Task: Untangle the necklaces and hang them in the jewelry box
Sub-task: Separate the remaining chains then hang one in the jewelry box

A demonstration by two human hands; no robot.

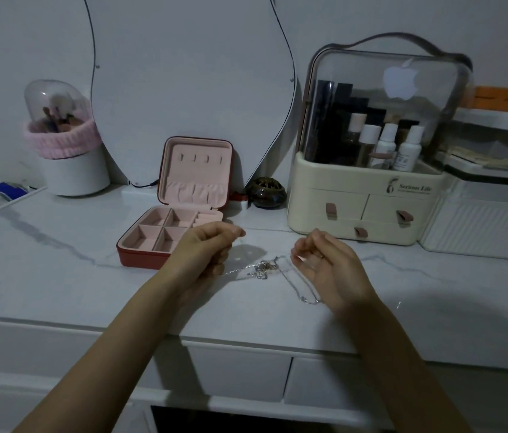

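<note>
- Two bare hands hover over the white marble-pattern desk [59, 245], with a knot of thin silver chain necklaces [263, 267] lying on the surface between them.
- Left hand [207, 248]: fingers curled, thumb and forefinger pressed together at the far tip as if pinching a strand; the chain there is too fine to make out, so I cannot tell whether it holds anything.
- Right hand [321, 264]: fingers curled inward in the same pinching pose; its grip on a strand is likewise unclear.
- Tangle's long axis runs roughly left to right, one strand trailing toward the left hand, another looping nearer and right, under the right wrist.
- Both hands sit about equally near the knot, one on each side, so pulling apart along that axis looks like the coming move.
- Open red jewelry box with pink lining [184, 220] stands just left and far of the left hand; its lid hooks are bare, so hanging is not yet begun.
</note>
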